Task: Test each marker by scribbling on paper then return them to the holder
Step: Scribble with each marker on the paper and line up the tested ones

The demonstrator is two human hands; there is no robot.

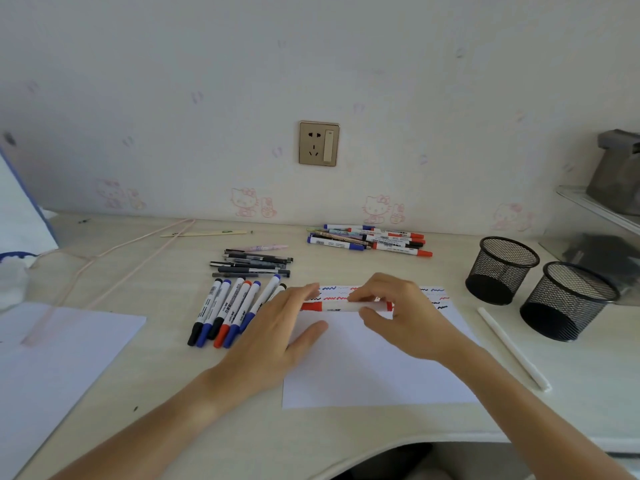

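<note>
Lying crosswise above the paper [374,362], the red marker [341,306] is pinched by both hands: left hand [277,327] at its red cap end, right hand [405,313] around the barrel.

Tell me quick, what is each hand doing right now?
Left hand: fingers pinch the cap end of the red marker, over the paper.
Right hand: fingers curled round the same marker's white barrel.
</note>
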